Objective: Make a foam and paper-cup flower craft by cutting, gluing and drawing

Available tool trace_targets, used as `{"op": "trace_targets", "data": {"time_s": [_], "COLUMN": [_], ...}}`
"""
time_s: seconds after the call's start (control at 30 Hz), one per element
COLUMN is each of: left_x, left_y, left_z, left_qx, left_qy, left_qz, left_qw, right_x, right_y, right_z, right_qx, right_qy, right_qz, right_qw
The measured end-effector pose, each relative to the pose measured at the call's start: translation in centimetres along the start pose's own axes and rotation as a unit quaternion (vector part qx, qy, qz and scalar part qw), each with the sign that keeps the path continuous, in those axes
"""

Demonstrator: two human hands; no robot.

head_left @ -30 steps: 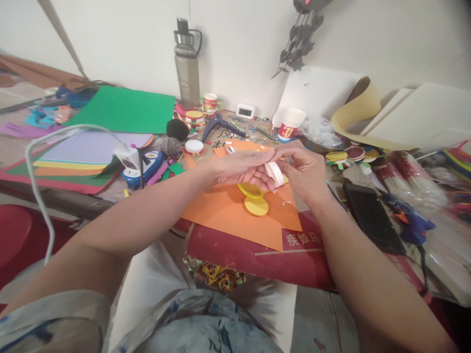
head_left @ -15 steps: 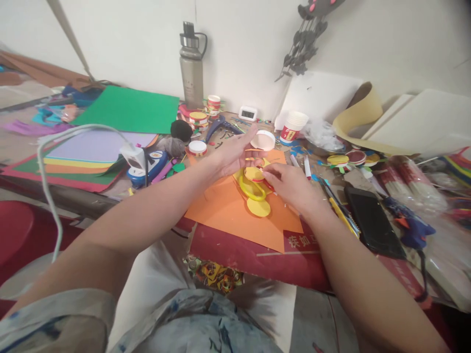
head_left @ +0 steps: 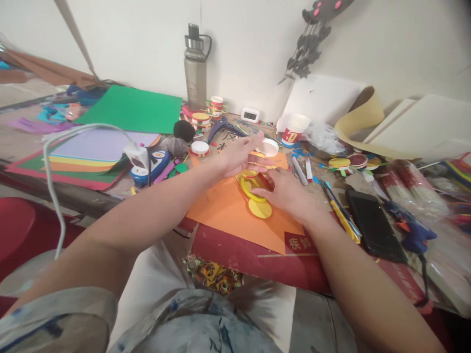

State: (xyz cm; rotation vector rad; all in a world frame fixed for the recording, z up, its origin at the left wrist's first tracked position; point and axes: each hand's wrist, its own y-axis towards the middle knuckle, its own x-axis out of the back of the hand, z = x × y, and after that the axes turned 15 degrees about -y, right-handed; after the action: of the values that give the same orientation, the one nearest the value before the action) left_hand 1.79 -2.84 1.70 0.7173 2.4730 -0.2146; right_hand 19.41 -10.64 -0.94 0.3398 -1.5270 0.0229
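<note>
My left hand [head_left: 239,156] is stretched out above the orange paper [head_left: 228,211], its fingers extended and apart. Partly hidden beneath its fingers is a small yellow-topped disc [head_left: 249,173]. My right hand [head_left: 287,191] lies just to the right, thumb and fingers spread. Its thumb reaches over the yellow handle of the scissors [head_left: 245,188]. Between that thumb and forefinger a bit of red shows, too blurred to name. A cut yellow paper circle [head_left: 260,209] rests on the orange sheet below the handle. Behind my fingers stands a white paper cup piece [head_left: 268,147].
At the left are coloured sheets [head_left: 128,110] and a blue-and-white power strip [head_left: 150,166]. A bottle [head_left: 196,73] stands by the wall. Paper cups [head_left: 294,130], markers [head_left: 300,171], a yellow cutter knife [head_left: 344,220], a phone [head_left: 373,223] and a blue glue gun [head_left: 412,230] lie rightward.
My right hand has gone from pinching the small yellow-and-red piece to having its thumb spread over the scissors handle. My left hand stays extended at nearly the same place. The view has shifted slightly.
</note>
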Motion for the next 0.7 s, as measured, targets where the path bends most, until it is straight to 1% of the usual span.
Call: {"op": "trace_targets", "data": {"time_s": [0.07, 0.17, 0.3, 0.4, 0.47, 0.53, 0.6, 0.7], "left_x": [0.1, 0.2, 0.5, 0.9, 1.0, 0.9, 0.7, 0.2], "left_y": [0.0, 0.0, 0.3, 0.7, 1.1, 1.2, 1.2, 0.8], "left_z": [0.3, 0.5, 0.4, 0.5, 0.4, 0.2, -0.3, -1.6], "left_qx": [0.003, -0.004, -0.053, -0.102, -0.135, -0.163, -0.194, -0.252], "left_qy": [0.028, 0.062, 0.131, 0.154, 0.136, 0.097, 0.055, -0.006], "left_qz": [0.001, 0.002, -0.005, -0.047, -0.081, -0.099, -0.102, -0.096], "left_qw": [1.000, 0.998, 0.990, 0.982, 0.978, 0.977, 0.974, 0.963], "right_x": [0.1, 0.2, 0.2, 0.4, 0.7, 0.9, 1.1, 1.0], "right_y": [-0.2, -0.2, -0.3, -0.5, -0.7, -0.8, -0.8, -0.7], "right_z": [0.6, 0.7, 0.3, 0.3, 0.4, 0.4, 0.3, -0.3], "right_qx": [-0.008, -0.016, -0.008, -0.029, -0.052, -0.075, -0.089, -0.078], "right_qy": [-0.015, -0.024, -0.064, -0.105, -0.123, -0.129, -0.124, -0.110], "right_qz": [0.011, 0.011, -0.012, -0.036, -0.049, -0.056, -0.066, -0.098], "right_qw": [1.000, 1.000, 0.998, 0.993, 0.990, 0.987, 0.986, 0.986]}}
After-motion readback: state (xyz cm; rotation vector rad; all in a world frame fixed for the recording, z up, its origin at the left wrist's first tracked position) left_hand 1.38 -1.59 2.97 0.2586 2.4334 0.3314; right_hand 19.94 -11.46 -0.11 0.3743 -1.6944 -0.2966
